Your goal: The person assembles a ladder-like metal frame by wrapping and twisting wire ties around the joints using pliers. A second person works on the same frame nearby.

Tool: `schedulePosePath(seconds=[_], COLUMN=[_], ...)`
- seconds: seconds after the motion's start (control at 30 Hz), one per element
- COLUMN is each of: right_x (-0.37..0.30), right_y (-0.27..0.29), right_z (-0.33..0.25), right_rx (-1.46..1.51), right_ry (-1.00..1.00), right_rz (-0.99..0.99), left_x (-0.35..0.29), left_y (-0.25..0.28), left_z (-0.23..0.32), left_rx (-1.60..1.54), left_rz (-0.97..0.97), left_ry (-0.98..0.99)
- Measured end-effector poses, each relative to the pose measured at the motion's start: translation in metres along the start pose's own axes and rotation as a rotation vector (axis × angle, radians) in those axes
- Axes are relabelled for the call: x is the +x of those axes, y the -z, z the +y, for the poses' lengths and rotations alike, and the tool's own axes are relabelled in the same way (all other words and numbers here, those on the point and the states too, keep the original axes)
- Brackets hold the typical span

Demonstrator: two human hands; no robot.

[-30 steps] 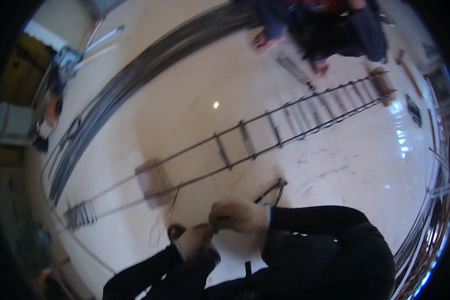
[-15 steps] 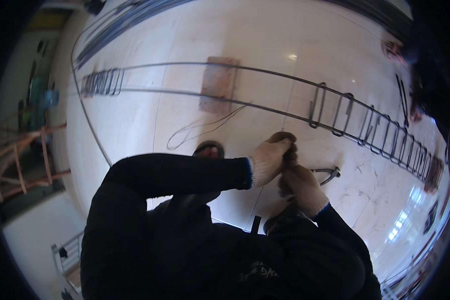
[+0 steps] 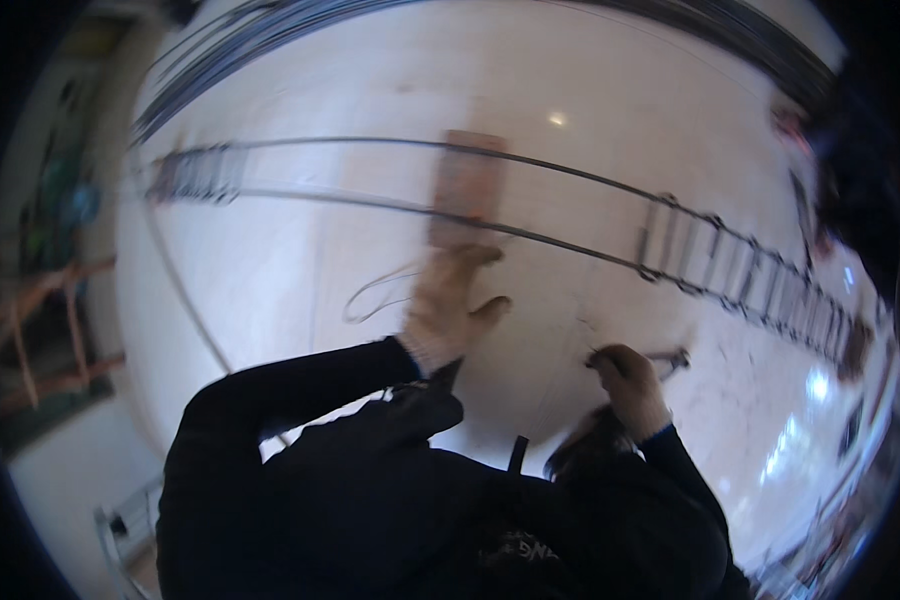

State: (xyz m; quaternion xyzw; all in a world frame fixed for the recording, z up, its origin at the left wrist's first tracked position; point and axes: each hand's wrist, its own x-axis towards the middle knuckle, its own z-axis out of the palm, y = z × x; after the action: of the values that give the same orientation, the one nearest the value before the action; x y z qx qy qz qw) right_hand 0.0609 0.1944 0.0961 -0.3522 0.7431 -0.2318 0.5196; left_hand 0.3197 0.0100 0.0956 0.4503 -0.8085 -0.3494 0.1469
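My left hand (image 3: pixel 444 308), in a pale knitted glove, is open with fingers and thumb apart. It hovers by the near long steel bar (image 3: pixel 560 241), beside a thin loop of wire (image 3: pixel 370 296) on the floor. My right hand (image 3: pixel 632 388), gloved too, is closed in a pinch; a faint thin strand seems to rise from its fingertips, too blurred to name. Just behind that hand lies a pincer-like tool (image 3: pixel 678 358), partly hidden. Two parallel bars run across in front of me, with rectangular steel stirrups (image 3: pixel 692 240) hung along them at the right and bunched stirrups (image 3: pixel 198 174) at the left.
A reddish-brown block (image 3: pixel 470 180) lies under the bars. Bundled long steel rods (image 3: pixel 270 45) line the far side. At the right edge a person in dark clothing (image 3: pixel 860 180) is near the stirrups. An orange-brown frame (image 3: pixel 45 330) stands at the left.
My hands were together over the floor and have parted. The left has swung left and forward and opened; the right has shifted slightly right, still closed. The view has moved a little.
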Motion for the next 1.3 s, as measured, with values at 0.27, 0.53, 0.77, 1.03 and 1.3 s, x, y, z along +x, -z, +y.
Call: schedulePosePath(seconds=[0.27, 0.53, 0.77, 1.03, 1.3], right_x=[-0.025, -0.091, -0.113, -0.068, -0.042], right_y=[-0.001, -0.022, -0.029, -0.023, -0.027], right_z=[0.001, 0.026, -0.027, -0.042, -0.020], right_rx=[-0.057, -0.124, 0.202, 0.526, 1.058], right_ry=[-0.121, -0.133, -0.417, -0.253, -0.092], right_rz=[0.094, 0.326, 0.486, 0.453, 0.318], left_x=[0.134, 0.174, 0.175, 0.177, 0.134], left_y=[-0.033, -0.160, -0.164, -0.161, -0.116], left_z=[0.079, 0.118, 0.105, 0.116, 0.059], left_rx=[0.373, 0.444, 0.259, 0.384, -0.107], left_rz=[-0.337, -0.374, -0.250, -0.334, -0.307], left_ry=[-0.454, -0.647, -0.692, -0.684, -0.709])
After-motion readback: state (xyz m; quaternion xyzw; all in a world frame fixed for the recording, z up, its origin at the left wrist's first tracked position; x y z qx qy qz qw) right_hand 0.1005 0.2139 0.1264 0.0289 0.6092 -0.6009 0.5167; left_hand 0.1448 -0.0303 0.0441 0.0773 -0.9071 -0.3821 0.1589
